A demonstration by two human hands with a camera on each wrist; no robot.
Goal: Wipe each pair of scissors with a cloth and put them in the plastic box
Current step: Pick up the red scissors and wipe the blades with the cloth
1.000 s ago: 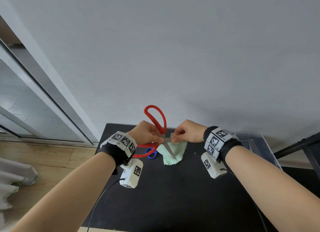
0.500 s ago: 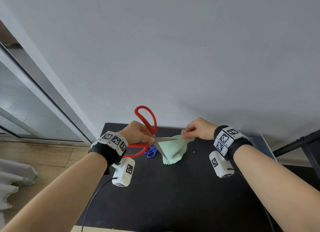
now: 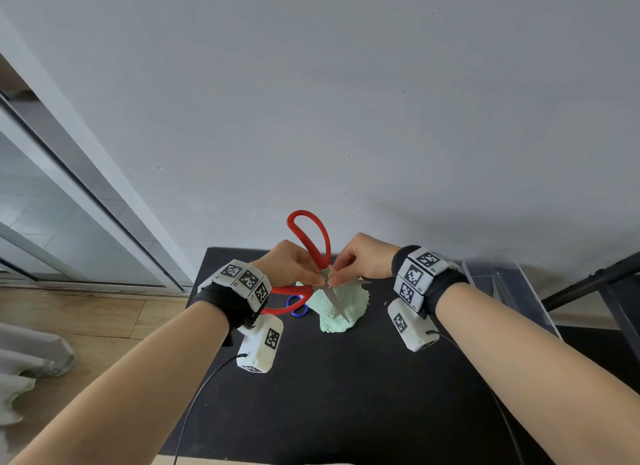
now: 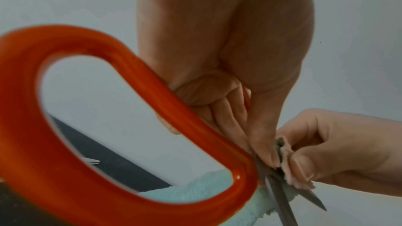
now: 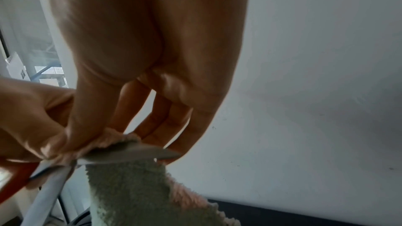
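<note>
Two hands at red scissors, left hand gripping, right hand pinching cloth, head-only blue scissors

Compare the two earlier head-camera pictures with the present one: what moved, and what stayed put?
The right hand, pinching the mint-green terry cloth, slid out along the blade half a second ago and is now back near the pivot of the red-handled steel scissors. The left hand keeps gripping them by the handles, blades open. The small blue-handled scissors lie unmoved on the black table.
</note>
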